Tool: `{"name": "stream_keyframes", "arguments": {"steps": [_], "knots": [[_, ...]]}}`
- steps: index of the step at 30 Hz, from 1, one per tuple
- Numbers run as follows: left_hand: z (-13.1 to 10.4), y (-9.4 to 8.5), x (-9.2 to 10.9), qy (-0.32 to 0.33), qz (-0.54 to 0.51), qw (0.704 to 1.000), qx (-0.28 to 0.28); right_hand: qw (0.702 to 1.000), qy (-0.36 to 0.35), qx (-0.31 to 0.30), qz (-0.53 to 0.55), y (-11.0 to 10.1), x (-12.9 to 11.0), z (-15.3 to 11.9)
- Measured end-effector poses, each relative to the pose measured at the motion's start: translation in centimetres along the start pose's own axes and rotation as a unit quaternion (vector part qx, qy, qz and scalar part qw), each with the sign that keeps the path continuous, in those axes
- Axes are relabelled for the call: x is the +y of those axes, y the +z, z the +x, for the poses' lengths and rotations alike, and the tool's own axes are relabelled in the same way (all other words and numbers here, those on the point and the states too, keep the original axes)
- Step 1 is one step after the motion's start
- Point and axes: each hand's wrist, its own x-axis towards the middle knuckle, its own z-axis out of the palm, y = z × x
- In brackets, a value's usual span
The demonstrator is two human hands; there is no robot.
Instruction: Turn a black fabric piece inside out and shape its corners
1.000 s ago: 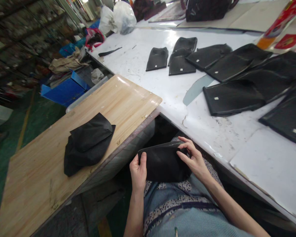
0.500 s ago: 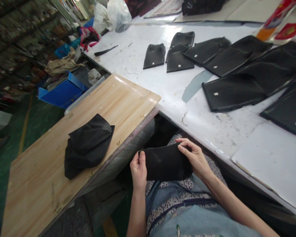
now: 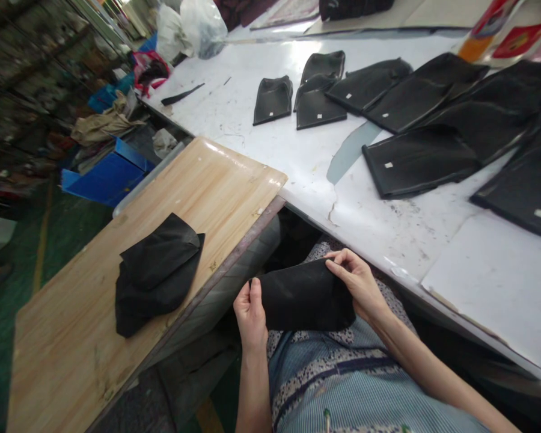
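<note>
A piece of black fabric (image 3: 304, 297) is stretched above my lap between both hands. My left hand (image 3: 251, 313) pinches its left upper corner, thumb on top. At the right upper corner my right hand (image 3: 354, 279) grips it between thumb and fingers. The fabric's upper edge runs nearly straight from one hand to the other, and its lower part hangs over the striped apron (image 3: 342, 385). To the left, a loose heap of black fabric pieces (image 3: 160, 273) lies on the wood-patterned board (image 3: 67, 325), apart from my hands.
On the white table (image 3: 252, 156) lie several flat black pieces (image 3: 419, 162) with small white tags. A narrow black strip (image 3: 183, 94) lies at its far left. Clear plastic bags (image 3: 202, 27) sit at the back. A blue box (image 3: 108, 174) stands beyond the board.
The whole view has shifted slightly, so the table's things appear a little further left and higher. Both hands keep the black fabric stretched in nearly the same pose.
</note>
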Motion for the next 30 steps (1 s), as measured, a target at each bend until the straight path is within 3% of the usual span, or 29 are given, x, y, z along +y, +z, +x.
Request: {"name": "stream_keyframes", "arguments": {"steps": [10, 19, 25, 30], "knots": [[0.1, -0.3, 0.2, 0.035, 0.024, 0.999, 0.016, 1.000, 0.012, 0.012, -0.001, -0.8, -0.1, 0.2], [0.1, -0.5, 0.2, 0.020, 0.023, 1.000, 0.005, 1.000, 0.003, 0.010, -0.011, -0.8, -0.3, 0.2], [0.3, -0.5, 0.0, -0.008, -0.009, 0.999, -0.030, 1.000, -0.002, 0.009, 0.003, -0.6, -0.8, -0.1], [0.9, -1.0, -0.2, 0.022, 0.056, 0.997, -0.056, 1.000, -0.023, 0.000, -0.010, -0.3, -2.1, -0.5]]}}
